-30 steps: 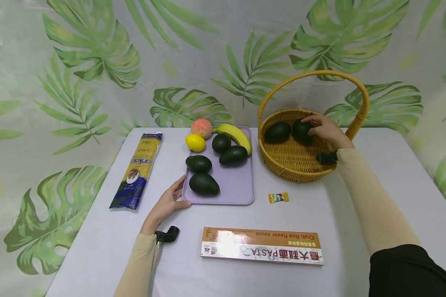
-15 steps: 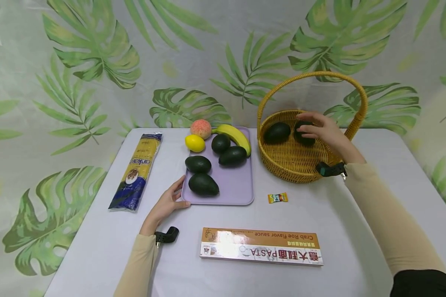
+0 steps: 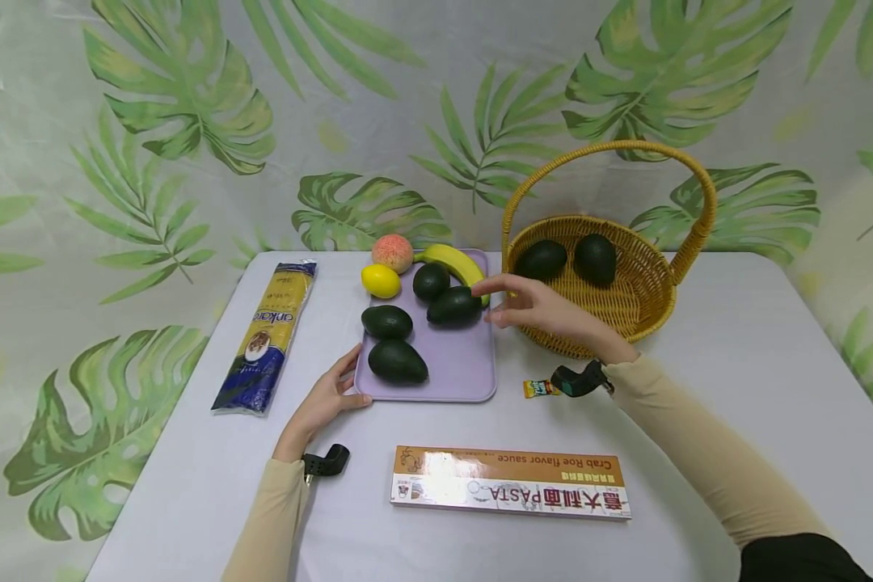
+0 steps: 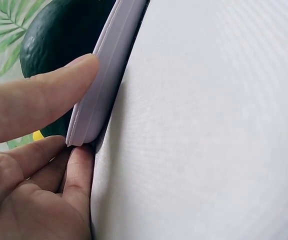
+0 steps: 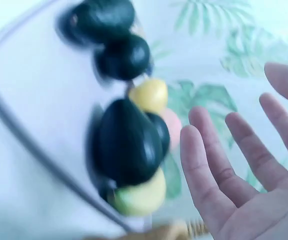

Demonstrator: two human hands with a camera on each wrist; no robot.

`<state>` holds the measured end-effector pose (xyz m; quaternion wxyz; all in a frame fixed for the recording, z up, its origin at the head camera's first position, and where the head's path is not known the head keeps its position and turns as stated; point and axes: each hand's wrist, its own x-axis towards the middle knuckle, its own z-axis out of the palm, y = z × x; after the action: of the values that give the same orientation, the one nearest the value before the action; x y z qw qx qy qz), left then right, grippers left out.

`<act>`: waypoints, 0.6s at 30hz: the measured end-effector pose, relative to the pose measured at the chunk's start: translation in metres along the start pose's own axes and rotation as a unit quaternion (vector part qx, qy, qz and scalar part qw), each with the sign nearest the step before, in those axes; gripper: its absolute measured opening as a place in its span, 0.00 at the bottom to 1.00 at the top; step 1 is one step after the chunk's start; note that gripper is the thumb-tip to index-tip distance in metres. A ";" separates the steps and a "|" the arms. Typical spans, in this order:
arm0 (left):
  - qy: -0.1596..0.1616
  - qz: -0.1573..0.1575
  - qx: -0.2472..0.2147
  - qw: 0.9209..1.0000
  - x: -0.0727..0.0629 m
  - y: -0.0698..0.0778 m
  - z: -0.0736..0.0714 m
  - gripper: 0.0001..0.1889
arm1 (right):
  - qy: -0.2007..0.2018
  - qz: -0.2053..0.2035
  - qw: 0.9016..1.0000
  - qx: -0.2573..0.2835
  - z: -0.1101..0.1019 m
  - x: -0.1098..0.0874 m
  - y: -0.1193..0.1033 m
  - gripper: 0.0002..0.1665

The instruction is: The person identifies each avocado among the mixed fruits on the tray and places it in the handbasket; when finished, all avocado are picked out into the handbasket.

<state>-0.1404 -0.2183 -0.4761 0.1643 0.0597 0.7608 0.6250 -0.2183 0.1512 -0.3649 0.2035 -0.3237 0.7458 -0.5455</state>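
Observation:
My left hand (image 3: 323, 402) holds the near left corner of a lilac tray (image 3: 460, 365); in the left wrist view the thumb lies against its rim (image 4: 93, 100) and the fingers touch its side. Two avocados (image 3: 398, 361) are at the tray's left edge. Farther back are a round dark avocado (image 3: 432, 283), another avocado (image 3: 454, 307), a banana (image 3: 454, 263), a lemon (image 3: 381, 281) and a peach (image 3: 393, 253). Over the tray's right edge hovers my right hand (image 3: 546, 311), fingers spread and holding nothing, close to the right avocado. It appears apart from the fruit in the right wrist view.
A wicker basket (image 3: 643, 323) with a tall handle stands right of the tray, holding two avocados (image 3: 595, 260). A small wrapped candy (image 3: 540, 389) lies in front of it. Nearer is a pasta box (image 3: 511, 483). A blue and yellow pasta packet (image 3: 265, 335) lies at left.
My right hand has let go of an avocado in the basket and moved left to the tray's right edge. The left hand stays at the tray corner.

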 end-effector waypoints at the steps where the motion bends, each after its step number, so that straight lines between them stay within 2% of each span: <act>1: 0.001 -0.002 -0.002 1.000 0.000 0.000 0.000 0.49 | -0.015 -0.006 1.000 -0.001 0.006 0.004 0.000 0.29; 6: -0.001 0.000 -0.004 1.000 -0.001 0.000 0.000 0.49 | -0.083 -0.017 0.996 -0.021 0.031 0.026 0.005 0.31; 11: -0.001 -0.002 -0.002 1.000 0.000 -0.001 -0.001 0.48 | -0.145 -0.049 0.986 -0.059 0.055 0.050 0.012 0.34; 14: -0.002 -0.002 0.000 1.000 0.000 -0.001 -0.001 0.48 | -0.164 -0.074 0.979 -0.095 0.069 0.063 0.014 0.35; 18: -0.001 -0.004 0.003 1.000 0.001 -0.002 -0.001 0.48 | -0.173 -0.070 0.969 -0.160 0.085 0.076 0.011 0.34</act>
<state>-0.1414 -0.2196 -0.4781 0.1675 0.0571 0.7626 0.6222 -0.2195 0.0416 -0.3993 0.2361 -0.4933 0.7523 -0.3674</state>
